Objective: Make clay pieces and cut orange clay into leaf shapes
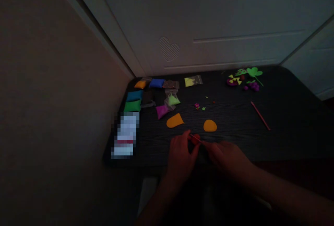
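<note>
Near the front edge of the dark table, my left hand [180, 154] is closed on a small lump of red modelling clay [196, 138]. My right hand [225, 154] pinches a thin stick-like tool [196, 138], whose shaft lies across the red lump. Its exact kind is too dark to make out. Just beyond my hands lie two flat orange clay pieces: an arch-shaped one [175, 121] on the left and a rounded one [210, 126] on the right. Farther off sit a tiny purple clay flower [197, 106], a small green sprig [203, 108] and a red speck [214, 102].
Bags of coloured clay, such as a green one [132, 106] and a magenta one [162, 111], lie at the left. A lit phone [126, 135] is at the table's left edge. A pink modelling tool [260, 115] and purple clay grapes [253, 86] are on the right.
</note>
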A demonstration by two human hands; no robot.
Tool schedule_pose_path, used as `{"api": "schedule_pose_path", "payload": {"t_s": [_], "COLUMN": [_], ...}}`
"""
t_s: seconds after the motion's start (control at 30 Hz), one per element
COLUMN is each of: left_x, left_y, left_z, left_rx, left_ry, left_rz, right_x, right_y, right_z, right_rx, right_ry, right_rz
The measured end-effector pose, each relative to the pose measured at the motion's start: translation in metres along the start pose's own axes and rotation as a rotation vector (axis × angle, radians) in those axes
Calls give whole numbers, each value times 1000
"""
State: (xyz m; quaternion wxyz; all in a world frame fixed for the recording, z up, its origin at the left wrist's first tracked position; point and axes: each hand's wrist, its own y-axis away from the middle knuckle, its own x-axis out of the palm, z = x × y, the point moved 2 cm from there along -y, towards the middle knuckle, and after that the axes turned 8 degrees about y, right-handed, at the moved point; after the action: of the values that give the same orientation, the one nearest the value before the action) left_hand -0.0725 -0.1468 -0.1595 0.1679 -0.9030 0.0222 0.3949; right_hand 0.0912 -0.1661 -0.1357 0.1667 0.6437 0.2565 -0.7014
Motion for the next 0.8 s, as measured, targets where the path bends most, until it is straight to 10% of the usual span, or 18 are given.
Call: {"api": "schedule_pose_path", "payload": {"t_s": [0.8], "left_x": [-2], "left_y": [-2], "left_z": [-3], "left_rx": [32], "left_ry": [-12], "left_rz": [61], "right_x": [3], "right_y": [0], "right_z": [2], "right_rx": [4], "right_ry": [2], "right_rz": [-76]}}
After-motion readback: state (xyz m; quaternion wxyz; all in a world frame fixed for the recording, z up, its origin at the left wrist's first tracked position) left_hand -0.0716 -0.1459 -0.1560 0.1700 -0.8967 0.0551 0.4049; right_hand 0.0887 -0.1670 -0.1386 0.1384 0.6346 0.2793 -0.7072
